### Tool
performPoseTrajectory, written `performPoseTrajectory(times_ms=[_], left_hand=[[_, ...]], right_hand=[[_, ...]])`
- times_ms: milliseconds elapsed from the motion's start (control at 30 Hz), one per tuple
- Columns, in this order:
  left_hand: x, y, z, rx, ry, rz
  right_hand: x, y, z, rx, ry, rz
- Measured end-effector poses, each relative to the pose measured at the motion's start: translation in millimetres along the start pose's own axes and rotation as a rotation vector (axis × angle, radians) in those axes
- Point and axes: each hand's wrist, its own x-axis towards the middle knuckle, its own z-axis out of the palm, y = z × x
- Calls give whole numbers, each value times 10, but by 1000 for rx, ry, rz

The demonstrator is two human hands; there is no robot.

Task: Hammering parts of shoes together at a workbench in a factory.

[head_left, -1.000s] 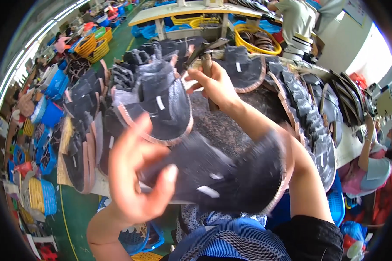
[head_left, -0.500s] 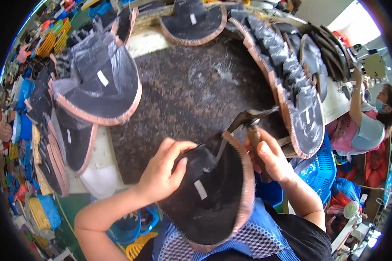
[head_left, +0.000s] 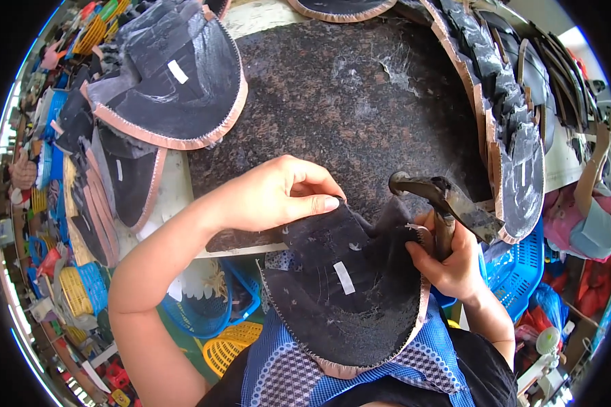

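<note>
A black shoe upper [head_left: 366, 319], with a pink stitched rim and a small white label, lies over my lap at the table's near edge. My left hand [head_left: 271, 193] pinches its far edge between thumb and fingers. On the right, my right hand [head_left: 460, 264] is wrapped round the handle of a hammer [head_left: 455, 203], its thumb lying at the upper's right edge. The hammer's dark metal head is raised over the upper's far right corner. Part of the handle is hidden in my fingers.
A dark stone slab [head_left: 319, 108] covers the table's middle. Stacked black uppers [head_left: 176, 108] stand at its left, and a long overlapping row [head_left: 519, 156] at its right. Blue baskets [head_left: 516, 271] and a yellow basket [head_left: 231, 346] are below. A person [head_left: 584, 210] works at far right.
The hammer head has turned and now points the other way, toward the lower right. My left hand has shifted to the upper's far edge. The upper lies flatter, and the whole view has shifted.
</note>
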Motion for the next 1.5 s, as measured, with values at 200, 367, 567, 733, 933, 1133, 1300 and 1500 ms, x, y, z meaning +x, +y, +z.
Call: performPoseTrajectory(times_ms=[200, 367, 567, 733, 933, 1133, 1300, 1500], left_hand=[[326, -39, -110, 568, 42, 288], [493, -199, -247, 703, 42, 648], [510, -366, -300, 857, 111, 951], [445, -419, -268, 967, 159, 1098], [367, -515, -200, 962, 300, 1018], [311, -470, -186, 676, 302, 728], [255, -455, -8, 666, 379, 717], [216, -422, 60, 818, 539, 743]], right_hand=[[25, 192, -25, 73, 260, 35], [220, -167, -260, -258, -169, -206], [407, -82, -38, -420, -394, -164], [640, -94, -129, -545, -409, -280], [798, -74, -79, -404, -489, -294], [860, -2, -142, -362, -463, -230], [951, -91, -128, -337, -533, -297], [904, -62, -74, -361, -474, -380]])
